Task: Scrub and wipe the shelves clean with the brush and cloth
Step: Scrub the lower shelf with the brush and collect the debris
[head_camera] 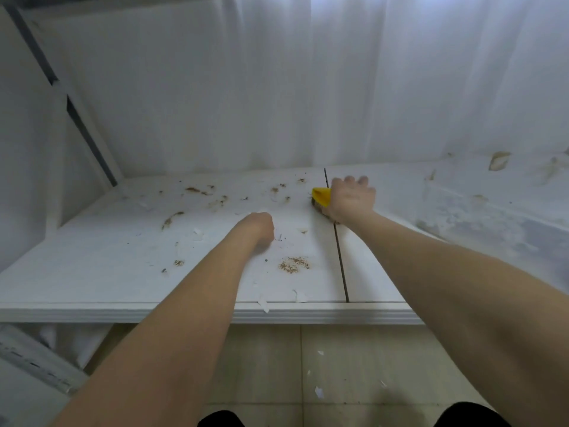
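Gripping the brush (pixel 320 197), right hand (pixel 352 198) holds it on littered shelf (pixel 107 257).

— Brush (pixel 320 196)?
— Mostly covered by the right hand (pixel 354 197), bar a yellow corner and a strip of bristles, near the back edge of the shelf (pixel 215 310).
— Left hand (pixel 258 226)?
— Seen from the back, curled, fingers tucked under and out of sight.
— Right end of the shelf?
— Hidden behind the right forearm.
— Brown specks (pixel 294 265) toward the front edge?
— Too small to name.
— Translucent container (pixel 492 232) at the right?
— Blurred, contents unreadable.
— Bottom edge?
— Two dark shapes (pixel 220 420), cut off.
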Demonstrator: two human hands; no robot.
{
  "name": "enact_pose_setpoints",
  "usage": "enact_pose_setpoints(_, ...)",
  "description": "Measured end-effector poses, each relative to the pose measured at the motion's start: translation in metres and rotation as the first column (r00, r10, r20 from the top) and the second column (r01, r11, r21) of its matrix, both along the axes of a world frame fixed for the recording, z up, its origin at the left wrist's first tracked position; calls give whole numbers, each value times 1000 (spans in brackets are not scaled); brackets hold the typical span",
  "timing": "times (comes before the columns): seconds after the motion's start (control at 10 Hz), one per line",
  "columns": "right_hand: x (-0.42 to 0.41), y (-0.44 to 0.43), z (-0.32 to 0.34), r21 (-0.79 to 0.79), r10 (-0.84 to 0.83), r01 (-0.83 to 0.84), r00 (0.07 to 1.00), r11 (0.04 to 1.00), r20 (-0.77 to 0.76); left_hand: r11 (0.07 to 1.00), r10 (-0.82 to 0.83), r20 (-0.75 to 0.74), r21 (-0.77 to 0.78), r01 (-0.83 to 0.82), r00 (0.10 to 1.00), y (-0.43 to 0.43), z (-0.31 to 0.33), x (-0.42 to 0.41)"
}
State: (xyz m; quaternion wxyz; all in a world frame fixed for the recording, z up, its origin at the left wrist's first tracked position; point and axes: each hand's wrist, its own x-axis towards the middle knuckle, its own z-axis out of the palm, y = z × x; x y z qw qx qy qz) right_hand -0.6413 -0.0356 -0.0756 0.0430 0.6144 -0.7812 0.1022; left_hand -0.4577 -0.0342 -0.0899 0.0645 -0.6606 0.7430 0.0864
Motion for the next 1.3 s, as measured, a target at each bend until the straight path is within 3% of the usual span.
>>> enact_pose_setpoints(0.1,25,-4,1,-66,231,-235,971,970,-65,1000,-1,48,-9,1,999,-3,4,1)
enact_pose_setpoints(0.2,41,-3,-19,183,279,-296,954,938,115,1000,-9,70,-10,10,997,-6,3,1)
enact_pose_setpoints(0.4,35,-5,-38,158,155,-204,949,966,273,999,-27,107,22,24,994,-11,5,1)
enact_pose_setpoints(0.6,39,-7,-44,103,179,-193,975,976,132,996,-63,157,71,52,986,-10,9,0)
enact_pose_setpoints(0.7,39,-9,-45,91,151,-167,975,982,161,982,-125,192,165,93,973,-11,11,-2)
enact_pose_setpoints(0.8,37,-11,-41,55,97,-121,940,991,327,979,-149,206,167,115,967,-13,11,-4)
enact_pose_setpoints(1.1,-5,10,22,-226,106,39,796,973,596,975,-184,300,175,135,936,-13,16,-12)
enact_pose_setpoints(1.2,-44,21,44,-276,88,128,753,952,653,993,-96,199,-44,107,975,-10,27,-32)
enact_pose_setpoints(1.3,-85,35,63,-287,-1,229,783,930,622,920,-133,1,-371,124,991,-7,49,-73)
